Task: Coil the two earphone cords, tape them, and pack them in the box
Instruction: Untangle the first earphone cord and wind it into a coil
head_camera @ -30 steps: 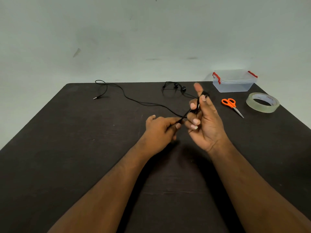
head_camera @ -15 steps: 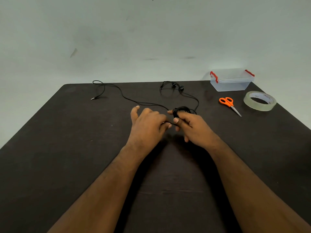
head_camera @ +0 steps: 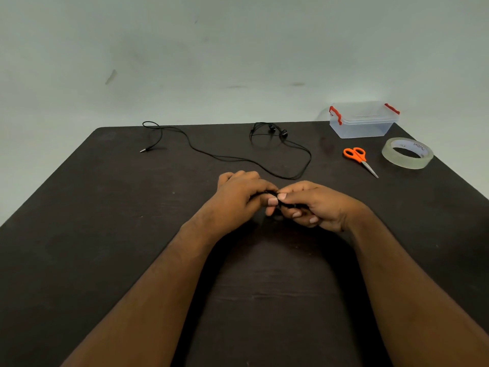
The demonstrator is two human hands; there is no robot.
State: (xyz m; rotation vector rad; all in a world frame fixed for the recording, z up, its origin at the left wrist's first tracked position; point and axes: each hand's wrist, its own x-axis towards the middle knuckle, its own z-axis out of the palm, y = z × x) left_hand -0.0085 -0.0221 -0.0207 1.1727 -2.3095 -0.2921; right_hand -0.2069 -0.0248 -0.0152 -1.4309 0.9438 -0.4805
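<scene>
A small black coil of earphone cord (head_camera: 287, 205) sits between my two hands at the table's middle, mostly hidden by fingers. My left hand (head_camera: 238, 197) pinches it from the left. My right hand (head_camera: 312, 205) grips it from the right with curled fingers. A second black earphone cord (head_camera: 227, 157) lies uncoiled on the table beyond my hands, its plug at the far left and its earbuds near the back edge. A clear plastic box (head_camera: 362, 120) with red clips and its lid on stands at the back right.
Orange-handled scissors (head_camera: 358, 157) lie right of the loose cord. A roll of clear tape (head_camera: 407, 153) lies flat near the right edge. The dark table (head_camera: 105, 247) ends at a pale wall behind.
My right hand has come down from its raised, palm-up pose to the table's middle. The cord stretched between my hands is now bunched into a small coil held by both.
</scene>
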